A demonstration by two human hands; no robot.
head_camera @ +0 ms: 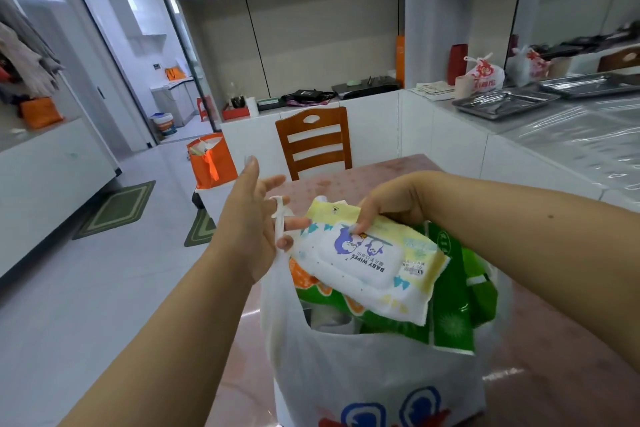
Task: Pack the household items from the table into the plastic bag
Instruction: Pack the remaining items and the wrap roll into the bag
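Hidden: I can't make out the grey things deep inside the white plastic bag; its bottom is cut off by the frame edge.
Bag contents: green plastic packets stick out of its mouth.
Right hand: fingers pinching a white and yellow pack of baby wipes over the opening.
Left hand: fingers spread apart, with the bag's thin white handle loop hooked over them.
Desk: pink glossy top, with the bag standing on it.
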